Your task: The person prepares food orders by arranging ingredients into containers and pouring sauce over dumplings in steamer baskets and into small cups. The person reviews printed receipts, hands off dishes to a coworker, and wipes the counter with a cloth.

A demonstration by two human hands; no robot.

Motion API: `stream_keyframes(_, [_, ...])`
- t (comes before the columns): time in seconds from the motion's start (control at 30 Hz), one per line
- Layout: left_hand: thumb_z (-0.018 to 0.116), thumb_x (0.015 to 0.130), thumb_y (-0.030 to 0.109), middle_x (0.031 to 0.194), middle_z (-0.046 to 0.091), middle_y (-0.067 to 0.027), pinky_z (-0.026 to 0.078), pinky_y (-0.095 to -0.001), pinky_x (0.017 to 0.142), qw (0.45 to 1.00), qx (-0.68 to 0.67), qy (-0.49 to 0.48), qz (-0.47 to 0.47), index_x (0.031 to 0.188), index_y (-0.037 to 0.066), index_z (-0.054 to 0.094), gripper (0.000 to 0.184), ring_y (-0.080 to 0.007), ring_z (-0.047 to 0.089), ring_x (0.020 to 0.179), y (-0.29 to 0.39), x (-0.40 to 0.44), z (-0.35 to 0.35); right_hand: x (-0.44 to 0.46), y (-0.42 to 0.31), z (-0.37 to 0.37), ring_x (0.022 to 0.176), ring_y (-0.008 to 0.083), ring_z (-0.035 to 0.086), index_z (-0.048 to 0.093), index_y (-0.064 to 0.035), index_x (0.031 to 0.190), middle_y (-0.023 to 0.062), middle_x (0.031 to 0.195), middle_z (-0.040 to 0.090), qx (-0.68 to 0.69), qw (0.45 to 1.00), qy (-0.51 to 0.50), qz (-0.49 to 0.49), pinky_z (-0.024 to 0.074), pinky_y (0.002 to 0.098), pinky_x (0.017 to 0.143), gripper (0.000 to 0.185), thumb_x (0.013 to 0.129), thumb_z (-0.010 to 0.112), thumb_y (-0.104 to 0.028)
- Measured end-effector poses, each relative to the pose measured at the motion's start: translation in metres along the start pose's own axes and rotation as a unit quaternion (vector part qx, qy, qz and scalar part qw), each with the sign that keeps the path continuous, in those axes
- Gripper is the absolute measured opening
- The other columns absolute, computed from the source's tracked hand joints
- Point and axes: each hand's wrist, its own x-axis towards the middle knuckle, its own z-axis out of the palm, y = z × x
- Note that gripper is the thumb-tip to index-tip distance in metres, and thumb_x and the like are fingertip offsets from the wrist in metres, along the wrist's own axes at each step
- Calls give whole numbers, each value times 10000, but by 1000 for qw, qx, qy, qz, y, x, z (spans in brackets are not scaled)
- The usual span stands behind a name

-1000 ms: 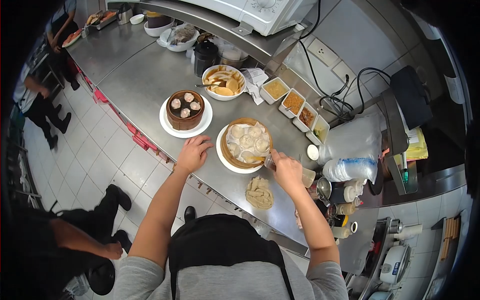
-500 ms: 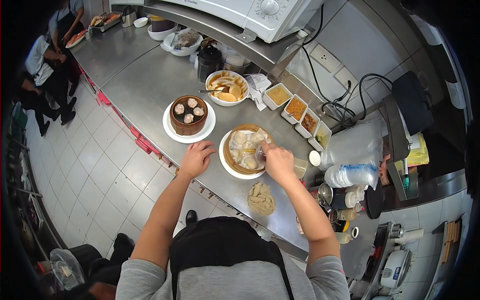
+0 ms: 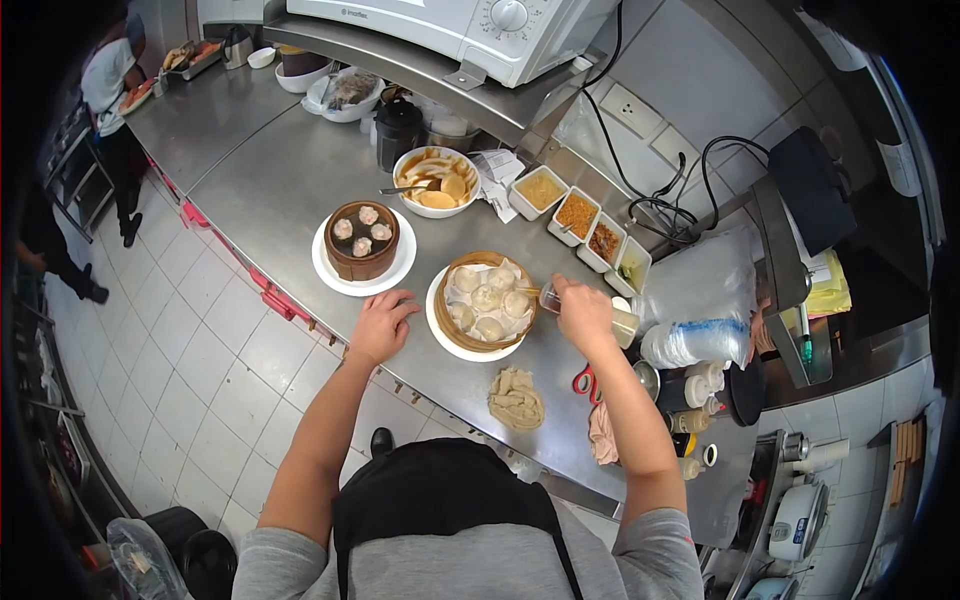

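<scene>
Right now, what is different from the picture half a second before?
The right hand, holding a clear container, moved right, from over the dumplings to beside the basket. Nothing was visibly let go. The left hand stays near the edge of the counter; the basket stays on its plate.

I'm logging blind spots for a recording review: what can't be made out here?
In the head view:
Clear container: its middle is hidden by the right hand.
White plate nearer that hand: its centre is covered by the pale bamboo steamer.
White appliance: cut off by the top edge.
Paper slips: any print is too small to read.
</scene>
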Motion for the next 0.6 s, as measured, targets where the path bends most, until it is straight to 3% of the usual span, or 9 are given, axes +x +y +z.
stream_keyframes(0.33, [547, 702, 6, 1122, 558, -43, 363, -407, 944, 1000, 5, 4, 4, 974, 111, 639, 306, -244, 501, 1086, -1, 0, 1, 7, 6, 2, 795, 299, 658, 587, -78, 994, 86, 882, 663, -25, 999, -9, 23, 508, 423, 669, 256, 745, 544, -33])
stream_keyframes(0.43, [545, 697, 5, 1120, 558, -43, 365, -405, 940, 1000, 4, 4, 5, 974, 110, 637, 311, -243, 502, 1081, 0, 0, 1, 25, 2, 9, 840, 294, 641, 575, -87, 1059, 96, 936, 647, -32, 999, -25, 28, 510, 400, 682, 373, 694, 581, -6])
stream_keyframes(0.6, [540, 690, 4, 1123, 554, -41, 363, -401, 941, 1000, 4, -2, 3, 975, 113, 636, 319, -240, 501, 1078, -1, 0, 1, 39, -10, 10, 839, 297, 642, 573, -83, 1030, 101, 919, 647, -32, 999, -28, 21, 509, 410, 683, 322, 711, 597, -44])
